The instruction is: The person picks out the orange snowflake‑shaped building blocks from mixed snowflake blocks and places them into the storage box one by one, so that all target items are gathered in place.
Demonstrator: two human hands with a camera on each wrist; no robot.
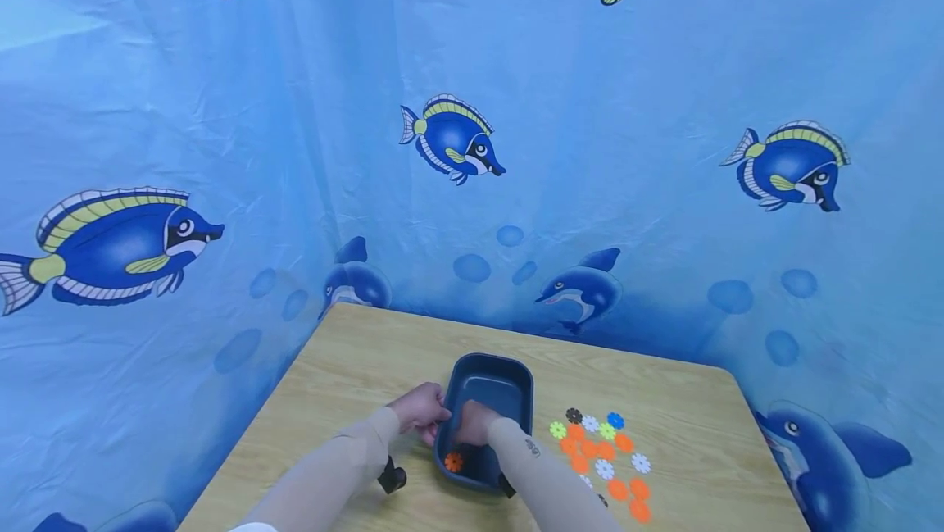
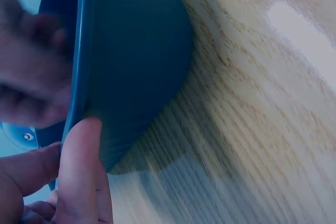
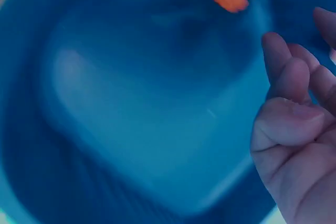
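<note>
A dark blue plastic basin (image 1: pixel 490 388) stands on the table. My left hand (image 1: pixel 422 409) pinches its left rim; in the left wrist view the thumb (image 2: pixel 80 166) lies along the outer wall and the fingers reach to the inner side. My right hand (image 1: pixel 475 424) is down inside the basin, close to the left wall. Its fingers are loosely bent with nothing seen between them in the right wrist view, where the hand (image 3: pixel 299 114) is at the right. An orange flower-shaped disc (image 1: pixel 453 462) lies in the near left corner of the basin.
Right of the basin, several flower-shaped discs lie spread on the wooden table (image 1: pixel 354 352): many orange discs (image 1: pixel 638 511), white (image 1: pixel 641 463), yellow-green (image 1: pixel 557 430), a blue disc (image 1: pixel 615 420) and a dark disc (image 1: pixel 574 416). A blue sea-print curtain (image 1: pixel 627 147) hangs behind the table.
</note>
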